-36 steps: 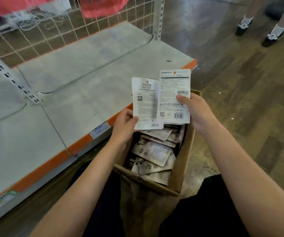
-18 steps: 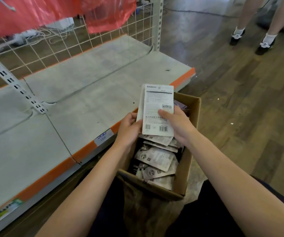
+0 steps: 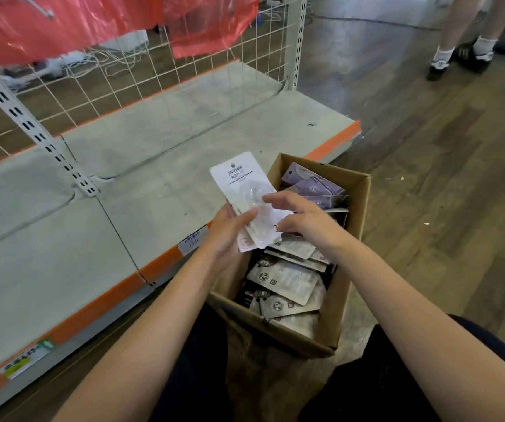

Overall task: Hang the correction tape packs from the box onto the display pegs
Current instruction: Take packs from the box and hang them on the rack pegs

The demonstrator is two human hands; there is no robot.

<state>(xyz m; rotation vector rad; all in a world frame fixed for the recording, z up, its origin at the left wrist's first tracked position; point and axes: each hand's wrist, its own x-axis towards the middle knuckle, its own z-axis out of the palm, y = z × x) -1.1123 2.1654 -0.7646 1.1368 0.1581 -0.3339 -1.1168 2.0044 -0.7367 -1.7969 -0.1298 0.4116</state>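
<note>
Packs (image 3: 245, 193) flipped face-up since earlier, left hand (image 3: 230, 233) gripping them mid-frame, right hand (image 3: 303, 217) fingers loose above box (image 3: 351, 239); hanging pending.

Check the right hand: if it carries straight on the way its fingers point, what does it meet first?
The right hand points left at the pack held in the left hand. It would probably meet that pack's blister front first; depth is unclear and its fingertips may already touch.

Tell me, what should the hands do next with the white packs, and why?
Probably lift the packs up toward the wire grid and find a peg. The left hand already grips a small stack above the box, with the right hand's fingers touching it, so picking looks done. Only one peg shows, at the top left.
</note>
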